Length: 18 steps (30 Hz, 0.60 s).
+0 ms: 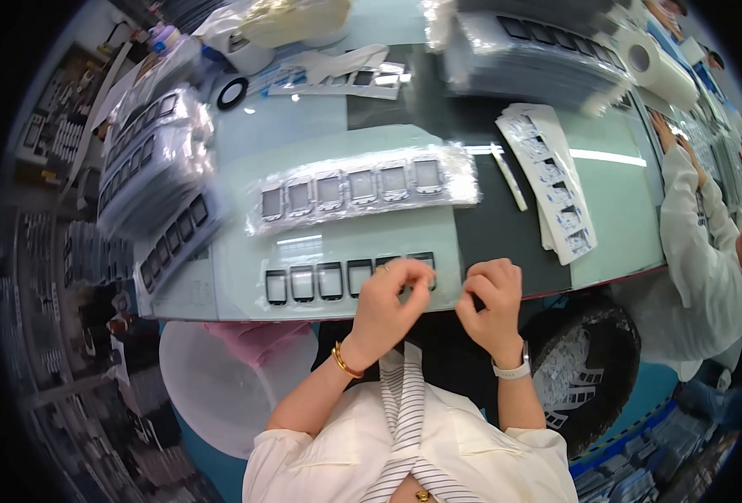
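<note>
Near the front edge of the table lies a row of small black-rimmed rectangular panels. My left hand is over the right end of that row and partly covers it. Its thumb and forefinger curl toward each other in a pinch; anything between them is too small to see. To its right, above the dark mat, my right hand is closed with fingertips and thumb together, its contents also indistinct. Just beyond the row, a clear plastic tray holds several similar framed panels.
Stacks of plastic-wrapped trays stand at the left and far right. A white marker pen and printed label strips lie on the right. Below are a white tub and a dark scrap bin. A co-worker's sleeve is at right.
</note>
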Available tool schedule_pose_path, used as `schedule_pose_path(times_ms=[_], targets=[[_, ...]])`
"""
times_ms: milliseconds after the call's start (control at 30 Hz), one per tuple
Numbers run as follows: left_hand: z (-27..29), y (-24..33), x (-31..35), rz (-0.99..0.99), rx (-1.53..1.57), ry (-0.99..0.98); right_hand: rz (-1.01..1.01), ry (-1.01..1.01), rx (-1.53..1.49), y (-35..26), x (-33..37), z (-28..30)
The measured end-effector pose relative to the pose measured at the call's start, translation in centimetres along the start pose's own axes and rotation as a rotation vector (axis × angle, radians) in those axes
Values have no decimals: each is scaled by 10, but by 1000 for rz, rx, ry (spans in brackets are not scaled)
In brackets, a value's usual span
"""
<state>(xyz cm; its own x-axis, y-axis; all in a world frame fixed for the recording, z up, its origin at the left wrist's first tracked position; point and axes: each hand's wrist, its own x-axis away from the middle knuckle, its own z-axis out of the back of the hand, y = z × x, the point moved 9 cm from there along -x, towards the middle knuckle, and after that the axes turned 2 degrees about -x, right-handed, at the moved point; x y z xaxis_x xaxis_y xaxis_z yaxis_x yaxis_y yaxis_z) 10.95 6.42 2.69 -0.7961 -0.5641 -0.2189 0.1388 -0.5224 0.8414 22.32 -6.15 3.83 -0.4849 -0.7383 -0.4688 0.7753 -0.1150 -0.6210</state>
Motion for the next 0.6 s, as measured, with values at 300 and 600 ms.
schedule_pose_path(times_ms=[300, 600], targets=[[-2, -23, -3, 296, 280, -118, -171, -168, -232, 1, -32, 6], [96, -113, 70, 534, 1202, 554, -90, -142, 12, 18, -26, -17]])
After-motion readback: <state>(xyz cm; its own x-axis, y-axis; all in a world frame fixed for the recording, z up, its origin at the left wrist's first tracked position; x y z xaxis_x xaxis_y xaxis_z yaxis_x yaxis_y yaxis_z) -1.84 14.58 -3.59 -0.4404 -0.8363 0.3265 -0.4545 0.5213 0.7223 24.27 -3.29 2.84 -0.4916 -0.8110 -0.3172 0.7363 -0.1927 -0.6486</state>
